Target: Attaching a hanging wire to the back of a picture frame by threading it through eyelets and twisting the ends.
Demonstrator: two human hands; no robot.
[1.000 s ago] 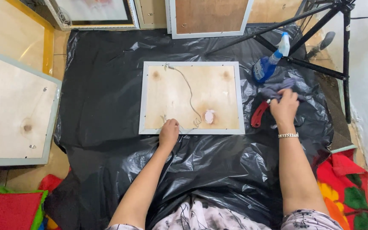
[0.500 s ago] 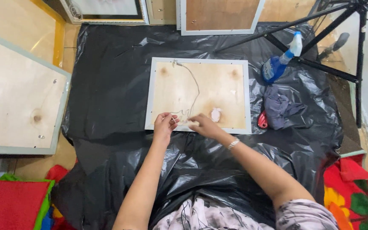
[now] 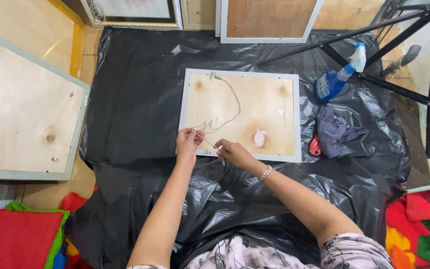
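Observation:
A picture frame (image 3: 284,84) lies face down on black plastic sheeting, its plywood back up and its rim pale grey. A thin string (image 3: 235,102) runs from the frame's top left corner down in a curve toward its near left corner. My left hand (image 3: 188,142) pinches the string's end at the frame's near edge. My right hand (image 3: 231,151) pinches the same string just to the right, a short taut length between the two hands. A silver bracelet sits on my right wrist. A small white blob (image 3: 260,138) rests on the plywood.
A blue spray bottle (image 3: 334,79), a crumpled grey cloth (image 3: 335,130) and a red-handled tool (image 3: 315,146) lie right of the frame. Black tripod legs (image 3: 374,79) cross the far right. A larger face-down frame (image 3: 21,114) lies at left; other frames lean at the back. Red fabric lies at both near corners.
My right hand left the cloth and red tool at right and came over to the frame's near edge, joining my left hand on the string. The camera view shifted slightly.

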